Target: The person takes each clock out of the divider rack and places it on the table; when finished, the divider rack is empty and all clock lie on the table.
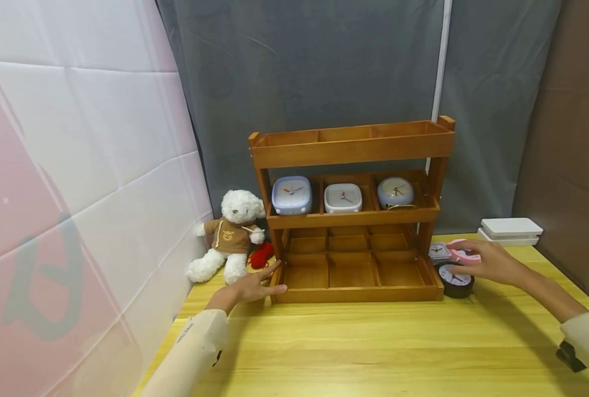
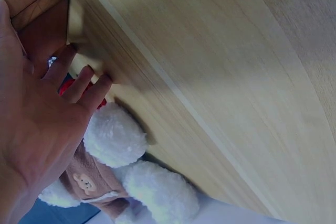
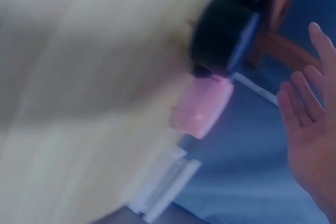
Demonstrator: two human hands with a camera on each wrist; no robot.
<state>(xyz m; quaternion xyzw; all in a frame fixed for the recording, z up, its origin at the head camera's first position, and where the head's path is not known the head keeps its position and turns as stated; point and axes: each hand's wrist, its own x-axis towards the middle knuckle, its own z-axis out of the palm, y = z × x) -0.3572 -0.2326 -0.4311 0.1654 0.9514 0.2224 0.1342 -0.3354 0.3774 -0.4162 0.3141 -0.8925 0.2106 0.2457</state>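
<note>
Pink alarm clock (image 1: 462,253) sits on the counter (image 1: 374,342) just right of the wooden shelf rack (image 1: 354,220), beside a black clock (image 1: 455,279) and a small grey clock (image 1: 438,251). Right hand (image 1: 490,262) hovers over it, fingers spread, gripping nothing. Left hand (image 1: 255,285) rests flat, fingers straight, against the rack's lower left corner. Teddy bear (image 1: 227,234) sits left of the rack; three clocks fill the middle shelf; white boxes (image 1: 510,230) lie behind.

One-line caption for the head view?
Left hand steadies the wooden shelf; right hand reaches over the pink clock.
</note>
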